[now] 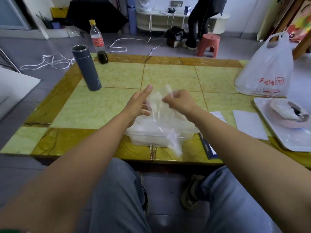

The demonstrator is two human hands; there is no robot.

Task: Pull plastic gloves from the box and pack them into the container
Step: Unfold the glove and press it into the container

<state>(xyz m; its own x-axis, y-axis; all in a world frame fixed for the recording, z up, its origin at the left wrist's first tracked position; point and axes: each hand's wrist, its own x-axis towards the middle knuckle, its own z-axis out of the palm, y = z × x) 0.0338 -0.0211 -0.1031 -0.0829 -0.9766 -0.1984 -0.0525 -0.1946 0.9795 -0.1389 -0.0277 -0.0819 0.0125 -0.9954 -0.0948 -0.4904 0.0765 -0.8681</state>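
The tiled tabletop [117,78] fills the middle of the view, and a seated person's two forearms reach over its 6 o'clock edge. A white bag [267,71] with red print stands at 2 o'clock. A white tray [276,132] lies at 3 o'clock, just below the bag, and carries a pale bowl [286,113].

The clear container [148,140] sits near the 6 o'clock edge, between the forearms, with crumpled clear film inside it. Both hands hover above its far side, close together.

The left hand [138,105] is spread, with its fingers mostly straight and its forefinger pointing to 1 o'clock. The film of a glove [156,105] lies against those fingers. The right hand [180,101] is curled and pinches the upper end of the glove. The glove hangs between the hands over the container, blurred, and its lower end trails to 5 o'clock past the container's near wall.

A grey flask [86,68] stands upright at 10 o'clock. A bottle [98,42] with a yellow cap and a little dark drink stands just beyond it at 11 o'clock. A dark-edged box [207,148] shows at 4 o'clock, just beside the container and mostly hidden under the right forearm. White papers [249,123] lie between the box and the tray.
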